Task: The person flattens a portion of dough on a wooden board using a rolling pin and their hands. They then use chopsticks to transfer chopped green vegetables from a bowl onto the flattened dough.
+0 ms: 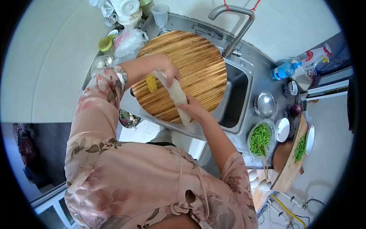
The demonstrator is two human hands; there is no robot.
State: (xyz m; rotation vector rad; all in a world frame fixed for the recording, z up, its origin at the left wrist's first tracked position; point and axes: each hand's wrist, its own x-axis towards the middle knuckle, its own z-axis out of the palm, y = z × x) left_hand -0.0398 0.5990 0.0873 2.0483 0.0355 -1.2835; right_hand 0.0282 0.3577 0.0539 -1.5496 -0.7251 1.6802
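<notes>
A long off-white roll (175, 94), which looks like dough, slants across the round wooden board (200, 57). My left hand (170, 72) is closed around its upper end. Lower down, my right hand (195, 109) grips the roll, and its lower end hangs at the board's near edge. A small yellow thing (151, 83) lies on the board just left of the roll; its kind I cannot make out. The fingers of my left hand are partly hidden.
The board rests over the metal sink (239, 95), below a faucet (244, 28). To the right are a bowl of chopped greens (260, 138) with chopsticks, a metal bowl (265, 103), a blue bottle (284, 71) and a tilted wooden board (291, 164). Plastic bags (130, 42) crowd the left.
</notes>
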